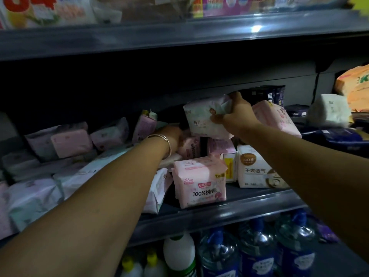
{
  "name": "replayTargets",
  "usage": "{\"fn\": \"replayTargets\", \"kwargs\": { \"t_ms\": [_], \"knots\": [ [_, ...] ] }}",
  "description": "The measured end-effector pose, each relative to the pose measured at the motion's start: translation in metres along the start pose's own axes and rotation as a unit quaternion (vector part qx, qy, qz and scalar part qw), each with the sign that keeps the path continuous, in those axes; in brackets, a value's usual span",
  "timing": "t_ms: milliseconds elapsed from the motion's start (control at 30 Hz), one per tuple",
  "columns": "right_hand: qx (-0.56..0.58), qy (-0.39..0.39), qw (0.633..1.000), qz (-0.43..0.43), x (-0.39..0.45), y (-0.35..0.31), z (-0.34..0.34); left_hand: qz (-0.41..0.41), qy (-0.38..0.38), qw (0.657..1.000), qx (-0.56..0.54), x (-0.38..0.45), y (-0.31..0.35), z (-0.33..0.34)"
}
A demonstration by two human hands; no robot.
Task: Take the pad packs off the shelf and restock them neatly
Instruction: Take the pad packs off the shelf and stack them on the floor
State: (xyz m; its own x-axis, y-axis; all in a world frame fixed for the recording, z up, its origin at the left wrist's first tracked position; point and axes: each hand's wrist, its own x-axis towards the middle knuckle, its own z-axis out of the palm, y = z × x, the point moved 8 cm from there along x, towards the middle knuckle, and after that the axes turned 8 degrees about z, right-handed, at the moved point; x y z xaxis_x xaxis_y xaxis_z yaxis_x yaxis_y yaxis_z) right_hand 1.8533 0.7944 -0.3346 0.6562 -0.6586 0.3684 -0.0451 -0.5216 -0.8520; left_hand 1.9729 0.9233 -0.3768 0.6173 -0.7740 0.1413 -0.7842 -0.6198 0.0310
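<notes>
A right hand (236, 114) grips a white pad pack (205, 118) raised above the shelf (229, 208), while the left hand (173, 136), wearing a bracelet (165, 139), reaches among pink packs (189, 145) behind; water bottles (257, 248) stand below.

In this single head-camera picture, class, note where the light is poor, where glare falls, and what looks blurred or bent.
Head view: the back of the middle shelf is in deep shadow; a bright glare spot sits on the upper shelf edge; the packs on the top shelf are smeared by blur; wide-angle distortion bows the shelf lines; the pink pack in front is sharp enough to read.
</notes>
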Motion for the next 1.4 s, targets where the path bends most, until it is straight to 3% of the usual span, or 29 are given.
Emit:
{"fn": "replayTargets", "kwargs": {
  "t_ms": [200, 400, 733, 933, 1100, 1400],
  "knots": [
    [-0.031, 0.025, 0.999, 0.002, -0.014, 0.0, -0.04, 0.065, 0.027, 0.994, -0.084, -0.003, 0.062, -0.007],
    [-0.046, 0.038, 0.998, 0.031, -0.037, 0.013, -0.086, 0.123, 0.004, 0.983, -0.136, -0.013, 0.119, 0.005],
    [-0.05, 0.067, 0.995, 0.062, -0.071, 0.03, -0.133, 0.107, 0.0, 0.986, -0.127, -0.029, 0.146, 0.014],
    [-0.03, 0.064, 0.997, 0.028, -0.063, 0.011, -0.077, 0.034, 0.074, 0.991, -0.104, -0.038, 0.067, -0.008],
    [0.007, 0.037, 0.999, 0.006, -0.041, -0.013, 0.012, -0.014, 0.038, 0.995, -0.086, -0.04, -0.026, -0.019],
    [0.025, 0.01, 1.0, 0.0, 0.009, -0.039, 0.109, -0.103, 0.069, 0.99, -0.063, -0.014, -0.15, -0.042]
  ]
}}
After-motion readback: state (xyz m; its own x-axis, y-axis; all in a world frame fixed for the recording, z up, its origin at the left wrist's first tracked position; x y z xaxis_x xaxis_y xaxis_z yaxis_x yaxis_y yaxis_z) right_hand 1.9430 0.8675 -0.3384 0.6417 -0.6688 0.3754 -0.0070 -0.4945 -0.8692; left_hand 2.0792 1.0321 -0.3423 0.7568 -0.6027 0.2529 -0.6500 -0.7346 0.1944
